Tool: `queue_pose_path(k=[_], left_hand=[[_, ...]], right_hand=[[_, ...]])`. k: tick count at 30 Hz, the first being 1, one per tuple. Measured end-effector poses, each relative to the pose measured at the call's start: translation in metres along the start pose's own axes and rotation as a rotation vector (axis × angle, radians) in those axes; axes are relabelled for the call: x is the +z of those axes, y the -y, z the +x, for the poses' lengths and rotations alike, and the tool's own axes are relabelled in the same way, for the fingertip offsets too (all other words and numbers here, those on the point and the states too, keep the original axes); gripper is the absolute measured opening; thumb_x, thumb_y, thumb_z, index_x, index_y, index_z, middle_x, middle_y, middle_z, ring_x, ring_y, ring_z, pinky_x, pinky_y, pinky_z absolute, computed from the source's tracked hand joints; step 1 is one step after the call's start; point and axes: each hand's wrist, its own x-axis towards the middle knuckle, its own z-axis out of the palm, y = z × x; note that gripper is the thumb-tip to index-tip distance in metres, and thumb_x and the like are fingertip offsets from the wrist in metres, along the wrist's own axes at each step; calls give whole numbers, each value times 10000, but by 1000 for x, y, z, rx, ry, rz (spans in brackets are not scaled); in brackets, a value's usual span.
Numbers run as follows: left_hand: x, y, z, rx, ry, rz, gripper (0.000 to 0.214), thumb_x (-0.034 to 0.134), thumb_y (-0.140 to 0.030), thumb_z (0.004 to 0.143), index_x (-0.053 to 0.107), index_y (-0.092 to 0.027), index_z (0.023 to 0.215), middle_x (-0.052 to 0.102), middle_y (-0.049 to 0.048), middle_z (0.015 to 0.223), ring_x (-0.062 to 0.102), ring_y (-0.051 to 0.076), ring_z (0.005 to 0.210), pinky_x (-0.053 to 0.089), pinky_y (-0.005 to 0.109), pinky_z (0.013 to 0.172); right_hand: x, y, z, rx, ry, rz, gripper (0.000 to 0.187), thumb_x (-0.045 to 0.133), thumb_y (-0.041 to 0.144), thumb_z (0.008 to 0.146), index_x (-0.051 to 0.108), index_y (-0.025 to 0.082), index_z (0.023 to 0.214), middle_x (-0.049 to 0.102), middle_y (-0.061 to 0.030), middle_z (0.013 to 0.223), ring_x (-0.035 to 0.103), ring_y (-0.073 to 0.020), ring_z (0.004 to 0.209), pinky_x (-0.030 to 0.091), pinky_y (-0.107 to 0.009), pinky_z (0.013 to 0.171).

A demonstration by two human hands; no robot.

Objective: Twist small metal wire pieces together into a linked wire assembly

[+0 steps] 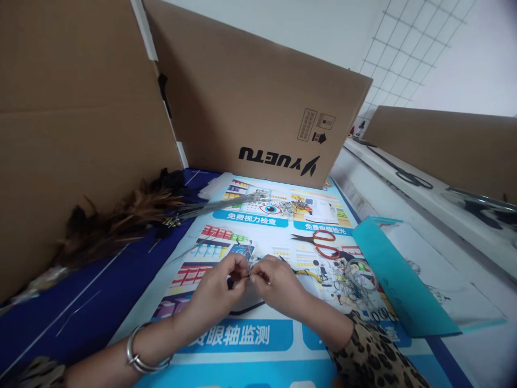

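Observation:
My left hand [228, 280] and my right hand [274, 280] meet over the middle of the printed poster sheet [258, 366]. Both are closed in a pinch, fingertips almost touching, on something small and dark that is too fine to name. Thin wire bits show just beyond the fingertips. Close to my right hand lie pliers with yellow handles [309, 275], partly hidden behind it. Scissors with red handles [327, 245] rest farther out, blades toward the left. To the right of my right wrist is a loose heap of wire pieces [359, 291] with a clear round roll [363, 274] on it.
A bundle of straight wires [226, 203] lies at the back left, beside brown feathers [121, 215] on the blue cloth [105, 291]. Cardboard panels [258, 91] wall the back and left. On the right, a teal folder [404, 280] lies by a paper with drawings [436, 269].

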Motion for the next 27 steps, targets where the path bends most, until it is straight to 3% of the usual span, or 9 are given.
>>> queue_pose_path(k=[3,8,12,18,27], left_hand=[[2,0,-3,-5,-19,54,123,478,-113,717,463,-197,806,531,-21,715,520,138,659,409,253,629],[2,-3,-4,-30,-11,19,110,493,-126,721,467,-197,801,536,-22,713,518,133,642,410,248,617],[0,-5,-2,-83,5,-183,110,514,-160,753,464,-196,845,535,-17,741,521,134,683,415,248,637],[0,-5,-1,-183,52,-545,134,539,-208,783,467,-188,895,519,-16,750,501,118,675,403,228,613],[-1,-7,-1,-187,75,-622,117,546,-214,791,473,-188,878,519,-11,770,487,123,709,392,229,635]], right_hand=[[1,1,-1,5,13,0,106,504,118,759,573,188,719,572,2,717,532,-119,717,391,-210,656],[5,2,-1,45,-89,13,94,509,101,697,546,178,657,534,13,670,492,-105,626,368,-207,590],[5,2,2,114,-119,130,96,504,87,649,544,170,625,532,18,636,473,-100,582,361,-202,553],[3,0,5,246,-34,387,73,493,147,686,557,163,655,510,31,585,440,-85,521,342,-183,485],[5,-3,3,273,-36,454,69,487,135,677,525,170,630,471,47,566,406,-78,529,327,-177,488]])
